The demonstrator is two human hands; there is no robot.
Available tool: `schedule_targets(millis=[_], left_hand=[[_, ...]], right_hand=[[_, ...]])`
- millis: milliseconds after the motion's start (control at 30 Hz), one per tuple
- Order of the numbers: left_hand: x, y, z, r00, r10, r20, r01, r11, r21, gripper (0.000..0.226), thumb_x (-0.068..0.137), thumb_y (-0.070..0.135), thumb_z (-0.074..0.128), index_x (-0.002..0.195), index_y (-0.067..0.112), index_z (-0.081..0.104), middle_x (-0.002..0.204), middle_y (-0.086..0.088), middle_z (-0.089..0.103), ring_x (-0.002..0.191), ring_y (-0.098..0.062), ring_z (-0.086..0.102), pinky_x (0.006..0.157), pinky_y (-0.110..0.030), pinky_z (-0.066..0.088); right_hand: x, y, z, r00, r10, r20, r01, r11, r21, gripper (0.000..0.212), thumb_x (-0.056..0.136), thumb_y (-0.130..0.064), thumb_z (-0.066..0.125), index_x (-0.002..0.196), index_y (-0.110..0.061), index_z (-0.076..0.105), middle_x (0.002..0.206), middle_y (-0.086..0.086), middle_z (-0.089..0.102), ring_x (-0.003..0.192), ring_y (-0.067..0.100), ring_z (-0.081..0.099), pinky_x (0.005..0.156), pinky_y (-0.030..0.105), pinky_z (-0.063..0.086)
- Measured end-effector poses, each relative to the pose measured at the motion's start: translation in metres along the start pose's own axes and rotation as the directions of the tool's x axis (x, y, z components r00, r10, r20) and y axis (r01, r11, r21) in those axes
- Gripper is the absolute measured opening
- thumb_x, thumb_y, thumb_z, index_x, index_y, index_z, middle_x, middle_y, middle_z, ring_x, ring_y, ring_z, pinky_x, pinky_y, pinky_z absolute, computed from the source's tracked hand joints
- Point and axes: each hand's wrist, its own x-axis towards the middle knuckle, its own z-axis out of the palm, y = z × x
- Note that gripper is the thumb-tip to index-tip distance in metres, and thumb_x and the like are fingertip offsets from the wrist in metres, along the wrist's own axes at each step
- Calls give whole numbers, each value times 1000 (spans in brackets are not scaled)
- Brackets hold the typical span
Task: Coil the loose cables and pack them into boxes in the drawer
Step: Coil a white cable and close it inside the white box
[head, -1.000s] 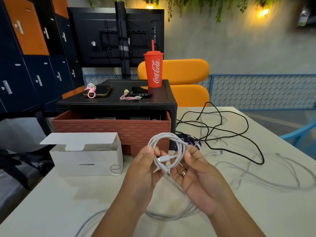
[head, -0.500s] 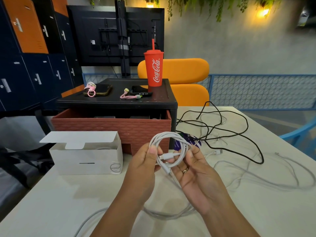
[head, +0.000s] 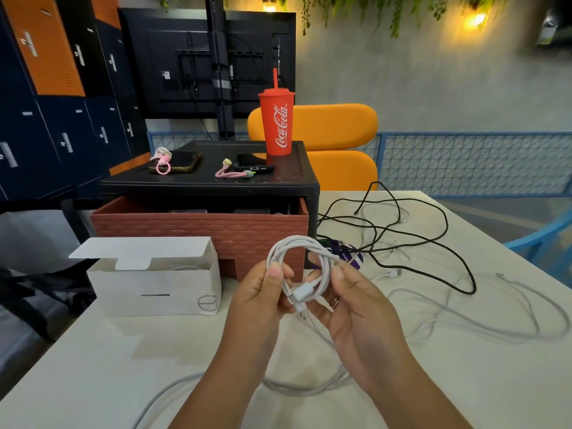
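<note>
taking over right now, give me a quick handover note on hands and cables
Left hand pinches the left side of the white cable coil.
Right hand holds its right side.
Coil partly wound; its tail lies loose on the table.
White box stands open left of the hands, before the drawer.
Left: finish and box this coil, then the black cable and other white cables, loose at right.

In the upper middle of the frame, a red tumbler [head: 276, 125] carried the white script "Coca-Cola", running up its side. A purple item [head: 348, 257] at centre bore pale lettering too small to read. The tags on the lockers [head: 46, 66] at upper left and a white sticker [head: 166, 75] on the monitor's back were too blurred to read. The white box [head: 154, 286] at left showed only a dark line and a ring-shaped mark.
</note>
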Motion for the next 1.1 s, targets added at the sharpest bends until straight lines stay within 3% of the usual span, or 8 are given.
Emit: schedule_targets(millis=[233,367,500,633,767,833,967,1100], left_hand=[[-4,3,7,999,-35,-24,34,999,-18,33,95,20,43,68,14,62,62,1,63,61,-10,62,54,-19,50],[-4,5,7,990,-128,-51,125,991,-55,33,94,21,47,66,17,65,63,-3,64,59,-11,61,53,-20,52],[3,9,-4,976,-198,-88,207,973,103,18,94,19,51,83,13,64,54,4,59,47,-4,54,50,-18,51],[10,6,-15,950,-293,-105,311,914,262,11,94,17,52,94,17,62,67,-3,66,48,-6,58,55,-23,54],[15,-1,-25,927,-355,-120,373,840,394,9,93,15,55,92,19,63,64,-3,66,50,-10,58,55,-25,52],[15,-5,-29,923,-370,-104,374,802,467,8,91,14,57,89,16,65,59,-3,63,48,-10,56,50,-22,48],[11,-13,-29,925,-377,-42,330,745,580,6,87,13,63,86,12,68,56,-1,61,39,-5,53,45,-17,42],[10,-27,-26,940,-340,-14,242,642,728,9,84,18,66,92,20,71,69,3,65,52,-3,57,55,-14,44]], right_hand=[[1,0,4,998,-62,0,61,982,-181,32,71,-14,65,103,-16,61,76,-3,68,70,7,64,62,17,49],[1,1,5,999,-16,-39,8,978,-207,17,84,-4,60,93,-19,61,73,-5,69,66,4,64,58,16,49],[8,3,-3,986,-36,-160,-29,923,-383,16,86,-9,60,99,-18,59,72,-5,67,65,6,63,62,21,48],[12,3,-13,975,-89,-204,-79,718,-691,26,82,-14,66,96,-34,56,81,-6,62,78,15,62,74,32,49],[10,6,-18,989,-98,-110,-62,404,-913,17,85,-24,64,84,-37,52,77,-14,56,71,-1,53,59,11,37],[11,9,-22,990,-94,-106,-80,247,-966,7,86,-26,61,88,-29,55,77,-15,56,71,0,52,57,8,35],[15,15,-29,989,-27,-148,-145,67,-987,3,85,-24,58,85,-23,56,85,-1,65,76,16,60,59,22,42],[14,13,-33,986,-13,-166,-166,-81,-983,8,83,-19,55,88,-19,61,88,0,66,80,18,61,55,20,38]])
